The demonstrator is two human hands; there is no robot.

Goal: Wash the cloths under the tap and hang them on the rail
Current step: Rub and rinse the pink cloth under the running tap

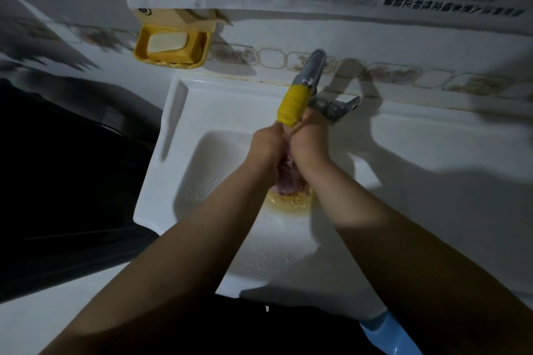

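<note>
While your left hand (266, 147) and right hand (310, 144) press together over the middle of the white sink (207, 101), both curl around a pinkish cloth (288, 177) bunched between them, just under the tap (310, 72) with its yellow nozzle (292, 105) at the sink's back edge. A yellow soap dish (171, 45) sits beyond the back-left corner.

head cam | worn, looks steeply down and forward | close over sink (178, 135) | wall at 12 o'clock
</note>
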